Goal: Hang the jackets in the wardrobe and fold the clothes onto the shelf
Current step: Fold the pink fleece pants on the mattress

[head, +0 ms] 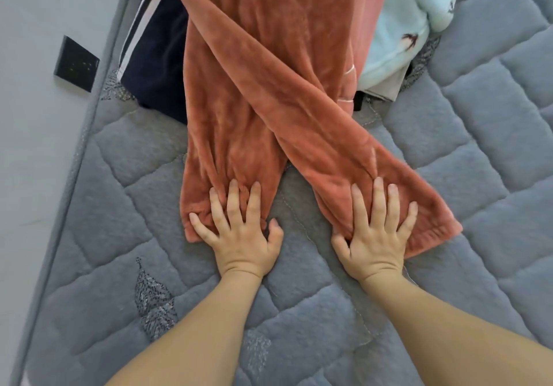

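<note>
Pressing flat: left hand point(239, 237), right hand point(374, 236) on fleece trousers point(257, 86).

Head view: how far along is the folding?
Done: nothing visibly folded or shelved. In hand: the left hand and right hand press flat on the leg ends of the orange fleece trousers, spread on the bed. Left: navy garment and light blue garment lie unfolded behind.

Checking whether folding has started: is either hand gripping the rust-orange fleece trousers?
No: the left hand and the right hand both lie flat, fingers spread, on the leg ends of the rust-orange fleece trousers.
</note>
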